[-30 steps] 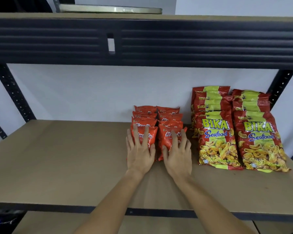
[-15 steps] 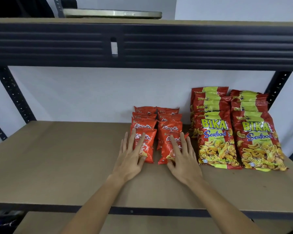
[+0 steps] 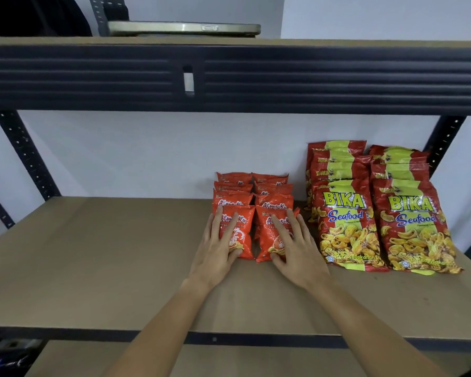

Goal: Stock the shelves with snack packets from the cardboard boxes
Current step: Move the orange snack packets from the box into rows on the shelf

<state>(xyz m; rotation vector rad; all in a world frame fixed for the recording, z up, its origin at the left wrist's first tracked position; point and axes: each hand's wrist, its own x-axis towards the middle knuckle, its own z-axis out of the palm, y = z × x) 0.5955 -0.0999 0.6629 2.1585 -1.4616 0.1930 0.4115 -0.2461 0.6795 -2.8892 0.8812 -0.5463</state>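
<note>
Left hand (image 3: 218, 247) and right hand (image 3: 294, 250), fingers straight, press flat on glossy orange packets (image 3: 272, 198); crinkled Bika bags (image 3: 346, 221) at three o'clock on fibreboard shelf (image 3: 93, 262).

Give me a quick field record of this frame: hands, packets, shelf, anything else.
left hand: fingers straight, resting on front left orange packet
right hand: fingers straight, resting on front right orange packet
orange packets: two rows side by side, running back toward the wall
BIKA Seafood packets: two rows to the right of the orange ones, untouched
shelf: brown board, bare on the left half
upper shelf: flat metallic object on top
cardboard boxes: not in view
</note>
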